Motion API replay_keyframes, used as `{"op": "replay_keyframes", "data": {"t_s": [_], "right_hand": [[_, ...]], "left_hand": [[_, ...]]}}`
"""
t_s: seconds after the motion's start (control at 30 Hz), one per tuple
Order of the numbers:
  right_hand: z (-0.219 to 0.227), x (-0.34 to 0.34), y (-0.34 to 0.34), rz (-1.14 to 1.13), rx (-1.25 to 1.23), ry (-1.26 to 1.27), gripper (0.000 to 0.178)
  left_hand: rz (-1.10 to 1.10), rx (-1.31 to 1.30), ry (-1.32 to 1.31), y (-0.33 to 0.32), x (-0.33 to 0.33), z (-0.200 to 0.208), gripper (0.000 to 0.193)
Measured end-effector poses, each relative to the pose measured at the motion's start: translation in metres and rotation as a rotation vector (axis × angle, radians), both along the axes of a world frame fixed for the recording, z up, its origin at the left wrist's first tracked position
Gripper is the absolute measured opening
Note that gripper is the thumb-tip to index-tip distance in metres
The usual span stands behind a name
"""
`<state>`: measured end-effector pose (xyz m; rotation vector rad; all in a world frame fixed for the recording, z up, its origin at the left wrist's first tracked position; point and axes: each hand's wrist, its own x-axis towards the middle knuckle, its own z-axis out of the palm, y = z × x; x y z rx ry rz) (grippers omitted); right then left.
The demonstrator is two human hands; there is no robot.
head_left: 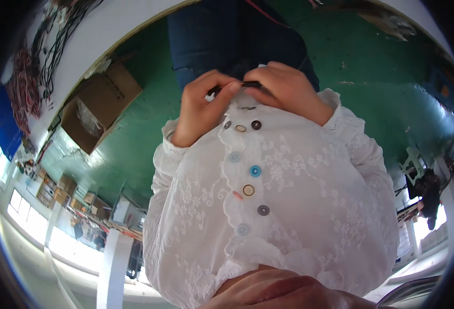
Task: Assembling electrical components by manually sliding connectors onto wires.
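Close in front of my white embroidered blouse, both my hands come together above my lap. Between the fingertips runs a thin, dark, cable-like piece (251, 84); its exact kind I cannot make out. My left hand (201, 105) is closed, thumb and forefinger pinching one end, and a bit of black shows under its fingers. My right hand (291, 91) curls over the other end with the fingers bent, hiding much of it. Beneath the hands are my dark blue trousers (206, 38).
A white table edge (111, 23) curves across the upper left, bearing black wires (54, 51) and a reddish-brown wire bundle (26, 85). An open cardboard box (111, 92) stands on the green floor (134, 134). A blue panel (5, 123) is far left; a red strand (268, 14) crosses my legs.
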<state>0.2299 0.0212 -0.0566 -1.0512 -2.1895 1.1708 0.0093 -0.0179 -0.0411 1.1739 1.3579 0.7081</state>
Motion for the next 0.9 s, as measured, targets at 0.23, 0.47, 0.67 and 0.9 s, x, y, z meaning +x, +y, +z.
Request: {"op": "replay_keyframes", "data": {"t_s": [0.23, 0.47, 0.67, 0.9], "right_hand": [[-0.007, -0.001, -0.003, -0.099, 0.267, 0.073, 0.020], [-0.013, -0.003, -0.006, -0.141, 0.219, 0.123, 0.011], [-0.006, 0.011, 0.010, -0.195, -0.058, 0.194, 0.011], [0.007, 0.017, 0.020, -0.181, -0.452, 0.290, 0.011]], "left_hand": [[-0.091, -0.042, 0.070, -0.002, -0.002, 0.009, 0.011], [-0.219, 0.148, 0.346, -0.002, 0.006, 0.024, 0.011], [-0.239, 0.281, 0.420, 0.017, 0.023, 0.027, 0.016], [-0.327, 0.541, 0.527, 0.026, 0.016, 0.015, 0.017]]}}
